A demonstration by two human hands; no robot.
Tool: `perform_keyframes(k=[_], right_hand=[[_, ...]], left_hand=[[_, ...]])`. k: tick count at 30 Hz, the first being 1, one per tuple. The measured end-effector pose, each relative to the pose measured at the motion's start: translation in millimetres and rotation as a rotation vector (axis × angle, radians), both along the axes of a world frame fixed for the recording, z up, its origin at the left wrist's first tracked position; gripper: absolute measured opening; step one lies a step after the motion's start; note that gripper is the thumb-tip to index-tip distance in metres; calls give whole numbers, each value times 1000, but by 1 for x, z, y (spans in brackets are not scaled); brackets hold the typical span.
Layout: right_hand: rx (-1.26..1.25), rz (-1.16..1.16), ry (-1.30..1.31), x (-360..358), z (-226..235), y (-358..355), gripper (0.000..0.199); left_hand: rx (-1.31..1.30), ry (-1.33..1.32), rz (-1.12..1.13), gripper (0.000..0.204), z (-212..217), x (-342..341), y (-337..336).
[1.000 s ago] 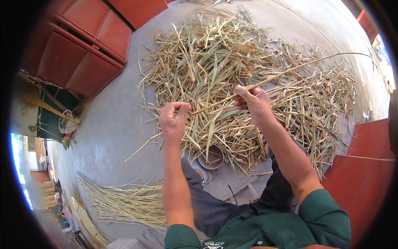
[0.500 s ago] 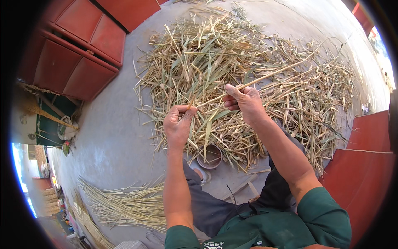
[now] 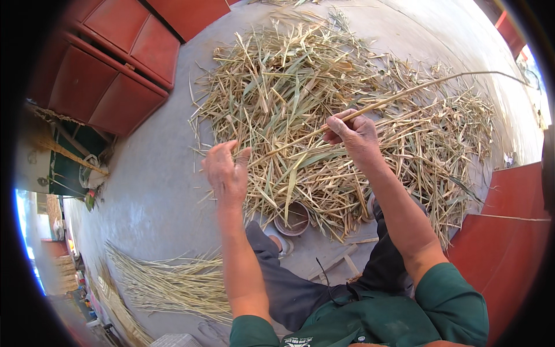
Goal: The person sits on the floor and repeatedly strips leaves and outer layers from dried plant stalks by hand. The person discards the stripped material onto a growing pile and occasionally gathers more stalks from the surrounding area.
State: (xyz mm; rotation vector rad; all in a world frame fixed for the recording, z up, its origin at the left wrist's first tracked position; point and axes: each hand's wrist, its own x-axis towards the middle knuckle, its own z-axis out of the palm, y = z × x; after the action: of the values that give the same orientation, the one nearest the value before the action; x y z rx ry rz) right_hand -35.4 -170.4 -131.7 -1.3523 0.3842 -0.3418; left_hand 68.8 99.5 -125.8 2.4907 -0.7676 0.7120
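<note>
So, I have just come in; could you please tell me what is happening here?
The person's right hand pinches a long, thin stalk, which slants above a broad, loose pile of dry stalks and leaves. The left hand is near the stalk's left end, loosely open and seemingly not gripping it. A separate sheaf of slender stalks lies at the lower left.

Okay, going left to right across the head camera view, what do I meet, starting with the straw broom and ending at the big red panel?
Straw broom, left hand, round bowl, right hand, red panel.
</note>
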Motion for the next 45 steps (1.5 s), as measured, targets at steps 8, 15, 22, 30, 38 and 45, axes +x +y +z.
perform_keyframes(k=[8, 15, 22, 30, 38, 45], right_hand=[[111, 61, -9, 5, -5, 15, 21], [181, -65, 30, 1, -2, -16, 23], [301, 130, 47, 0, -5, 32, 23], [286, 37, 128, 3, -23, 26, 25], [238, -11, 123, 8, -19, 19, 21], [279, 41, 100, 7, -12, 19, 22]], left_hand=[[-5, 179, -310, 17, 0, -8, -27], [58, 264, -227, 16, -2, 2, 14], [-145, 42, -387, 20, -15, -29, -57], [-395, -155, -383, 17, 9, -32, -60], [15, -136, 42, 34, 6, 9, 8], [0, 282, -358, 22, -12, 0, -12]])
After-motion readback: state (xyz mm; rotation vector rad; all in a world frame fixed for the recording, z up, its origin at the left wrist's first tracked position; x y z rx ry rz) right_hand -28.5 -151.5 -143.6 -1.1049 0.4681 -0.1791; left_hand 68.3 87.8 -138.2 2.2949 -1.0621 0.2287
